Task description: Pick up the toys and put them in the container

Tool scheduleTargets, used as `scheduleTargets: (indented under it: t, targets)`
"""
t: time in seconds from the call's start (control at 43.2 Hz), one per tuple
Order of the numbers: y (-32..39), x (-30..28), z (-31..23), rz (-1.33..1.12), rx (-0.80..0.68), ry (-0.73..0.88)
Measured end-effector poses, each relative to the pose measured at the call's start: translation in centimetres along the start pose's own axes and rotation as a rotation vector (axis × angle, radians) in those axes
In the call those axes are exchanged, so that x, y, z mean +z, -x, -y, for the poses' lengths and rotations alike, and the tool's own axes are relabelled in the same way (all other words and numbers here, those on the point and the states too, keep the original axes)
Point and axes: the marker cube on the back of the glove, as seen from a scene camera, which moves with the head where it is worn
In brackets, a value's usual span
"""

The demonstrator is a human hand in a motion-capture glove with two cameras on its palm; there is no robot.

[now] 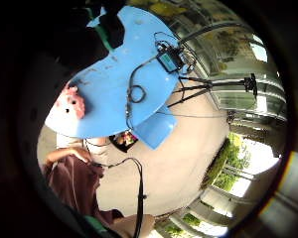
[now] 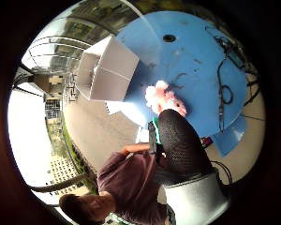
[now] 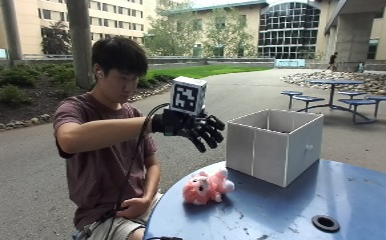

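Your gloved right hand (image 3: 196, 129) hovers above the blue round table (image 3: 353, 195), fingers spread and holding nothing. The pink plush toy (image 3: 206, 187) lies on the tabletop near its edge, just beside the white open box (image 3: 273, 145). A black hole (image 3: 325, 223) sits in the table, well apart from the toy.
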Motion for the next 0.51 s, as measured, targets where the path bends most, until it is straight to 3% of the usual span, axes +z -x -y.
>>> scheduleTargets:
  t: [0.139,0.324,0.51]
  targets:
    - [3.1,8.4,1.8,0.037,-0.063,0.078]
    - [7.0,20.0,2.7,0.079,-0.105,0.3]
    - [8.3,22.7,3.3,0.066,-0.047,0.173]
